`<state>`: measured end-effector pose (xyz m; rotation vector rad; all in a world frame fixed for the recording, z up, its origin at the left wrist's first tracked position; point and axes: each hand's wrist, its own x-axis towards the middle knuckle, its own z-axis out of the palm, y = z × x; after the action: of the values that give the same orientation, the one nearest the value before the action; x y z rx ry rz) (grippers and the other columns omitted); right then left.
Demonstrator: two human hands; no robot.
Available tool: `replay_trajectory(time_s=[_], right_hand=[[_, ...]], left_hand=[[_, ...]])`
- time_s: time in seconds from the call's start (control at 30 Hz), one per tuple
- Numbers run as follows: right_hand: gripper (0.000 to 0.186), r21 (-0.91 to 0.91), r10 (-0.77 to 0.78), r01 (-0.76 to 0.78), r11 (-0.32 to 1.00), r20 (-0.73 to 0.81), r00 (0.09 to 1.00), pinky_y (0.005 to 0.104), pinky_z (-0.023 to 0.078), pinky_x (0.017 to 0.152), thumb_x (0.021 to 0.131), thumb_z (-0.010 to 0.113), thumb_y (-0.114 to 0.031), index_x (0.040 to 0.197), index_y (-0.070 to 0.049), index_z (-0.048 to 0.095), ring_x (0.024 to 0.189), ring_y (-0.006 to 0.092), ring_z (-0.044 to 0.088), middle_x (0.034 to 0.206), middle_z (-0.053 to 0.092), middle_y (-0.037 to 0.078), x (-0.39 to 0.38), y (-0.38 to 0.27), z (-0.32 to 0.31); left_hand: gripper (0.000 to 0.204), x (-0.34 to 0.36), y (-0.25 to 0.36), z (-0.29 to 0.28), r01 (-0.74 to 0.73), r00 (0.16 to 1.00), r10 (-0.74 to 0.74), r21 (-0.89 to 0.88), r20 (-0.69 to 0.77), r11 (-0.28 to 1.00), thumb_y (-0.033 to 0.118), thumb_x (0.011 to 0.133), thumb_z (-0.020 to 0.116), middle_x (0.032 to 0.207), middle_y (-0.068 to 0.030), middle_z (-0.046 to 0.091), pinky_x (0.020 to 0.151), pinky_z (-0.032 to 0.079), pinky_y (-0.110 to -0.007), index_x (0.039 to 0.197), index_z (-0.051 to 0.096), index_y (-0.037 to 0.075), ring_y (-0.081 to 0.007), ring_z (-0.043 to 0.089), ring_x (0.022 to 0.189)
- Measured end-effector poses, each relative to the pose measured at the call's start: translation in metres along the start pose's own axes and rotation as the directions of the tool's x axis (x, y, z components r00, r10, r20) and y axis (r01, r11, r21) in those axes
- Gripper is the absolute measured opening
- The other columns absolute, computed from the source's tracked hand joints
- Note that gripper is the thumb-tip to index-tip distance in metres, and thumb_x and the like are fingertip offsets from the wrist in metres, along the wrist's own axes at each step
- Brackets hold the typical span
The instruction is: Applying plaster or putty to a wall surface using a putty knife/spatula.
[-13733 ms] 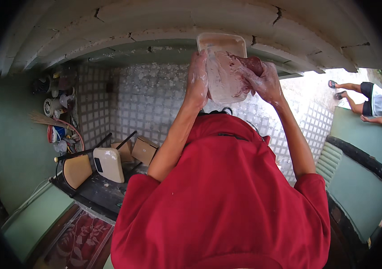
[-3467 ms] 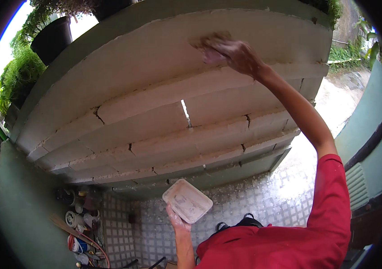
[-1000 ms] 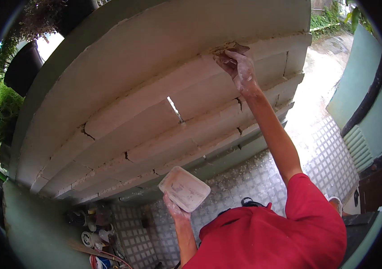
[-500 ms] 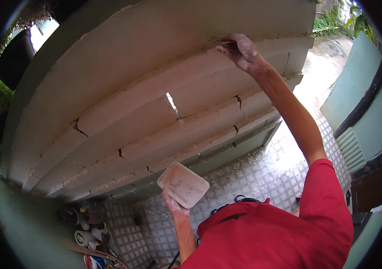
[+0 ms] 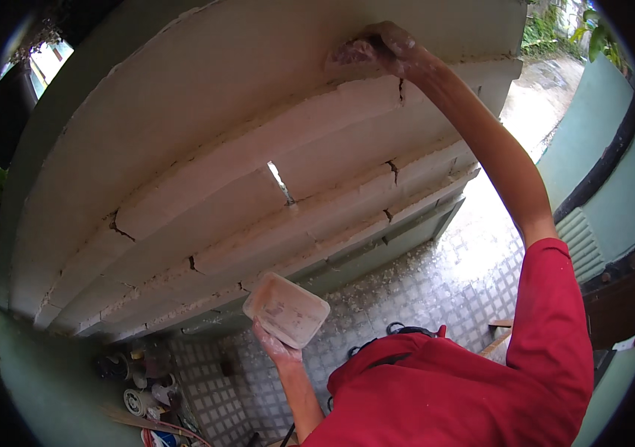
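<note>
My left hand [image 5: 278, 344], whitened with dust, grips a shallow rectangular plastic tub [image 5: 291, 309] by its near edge. The tub is off-white, with smeared residue inside. My right arm reaches up to the stepped, pale block wall [image 5: 205, 127]. There my right hand [image 5: 395, 48], coated in white paste, is curled against the surface above a ledge. Its fingers are bent in shadow, and what they hold, if anything, cannot be made out. A pinkish-white patch [image 5: 354, 52] lies on the wall beside the fingertips. Just below the hand, a dark crack [image 5: 401, 89] splits the ledge.
More cracks run through the ledges, and a bright slot [image 5: 280, 181] opens through the wall. White crumbs lie on the tiled floor [image 5: 354, 316]. Containers and tools [image 5: 138, 402] are piled at the lower left. A green wall [image 5: 600, 149] stands at the right beside a sunlit opening.
My right hand has moved up the wall, off the ledge's edge, uncovering the crack below. The pinkish-white patch now shows by the fingers. My left hand and the tub have shifted slightly left.
</note>
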<state>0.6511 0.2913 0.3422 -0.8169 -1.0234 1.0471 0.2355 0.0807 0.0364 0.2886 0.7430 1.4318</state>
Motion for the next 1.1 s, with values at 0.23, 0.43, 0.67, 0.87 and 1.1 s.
replay_trajectory(time_s=[0.23,0.43,0.67,0.87,1.1], right_hand=[[0.02,0.003,-0.166,0.167,0.986,-0.023,0.986,0.0214,0.051,0.066,0.094,0.046,-0.009,0.096,0.007,0.058,0.072,0.0136,0.056,0.082,0.059,0.007,-0.016,-0.034,0.036],[0.025,-0.196,-0.161,0.145,0.97,-0.066,0.985,0.0266,0.052,0.058,0.092,0.047,-0.014,0.082,0.003,0.062,0.059,0.016,0.06,0.069,0.063,0.009,-0.028,-0.039,0.009],[0.023,-0.221,-0.106,0.042,0.974,-0.288,0.952,0.028,0.054,0.065,0.09,0.053,-0.017,0.079,0.002,0.06,0.064,0.0157,0.061,0.072,0.061,0.006,-0.087,0.004,-0.019],[0.022,-0.017,-0.179,0.179,0.984,-0.194,0.965,0.0295,0.057,0.065,0.089,0.054,-0.018,0.089,0.003,0.06,0.066,0.0196,0.066,0.079,0.065,0.011,-0.064,0.027,-0.008],[0.021,-0.032,-0.179,0.176,0.984,-0.174,0.968,0.0287,0.054,0.062,0.088,0.054,-0.015,0.089,0.004,0.061,0.064,0.0159,0.063,0.083,0.065,0.011,-0.042,0.006,0.028]], left_hand=[[0.063,0.0,-0.014,0.006,0.002,1.0,-0.002,0.04,0.014,0.999,0.05,0.089,0.048,0.134,-0.0073,0.047,0.097,0.046,-0.047,0.138,0.038,0.013,-0.0281,0.049,0.12],[0.06,-0.008,-0.022,0.016,-0.001,1.0,0.001,0.045,0.002,0.999,0.047,0.09,0.047,0.136,-0.0087,0.045,0.099,0.044,-0.05,0.139,0.037,0.013,-0.0304,0.046,0.123],[0.061,-0.017,-0.025,0.008,-0.005,1.0,0.005,0.018,0.005,1.0,0.047,0.09,0.044,0.137,-0.0087,0.045,0.099,0.045,-0.05,0.14,0.037,0.013,-0.0303,0.047,0.123],[0.063,-0.015,-0.022,0.012,-0.047,0.998,0.049,0.048,-0.032,0.998,0.049,0.088,0.047,0.137,-0.0078,0.045,0.099,0.044,-0.05,0.14,0.037,0.014,-0.03,0.047,0.123],[0.065,-0.01,-0.022,0.014,-0.02,1.0,0.02,0.07,0.006,0.997,0.05,0.087,0.049,0.136,-0.0072,0.045,0.099,0.044,-0.049,0.139,0.037,0.014,-0.029,0.047,0.123]])
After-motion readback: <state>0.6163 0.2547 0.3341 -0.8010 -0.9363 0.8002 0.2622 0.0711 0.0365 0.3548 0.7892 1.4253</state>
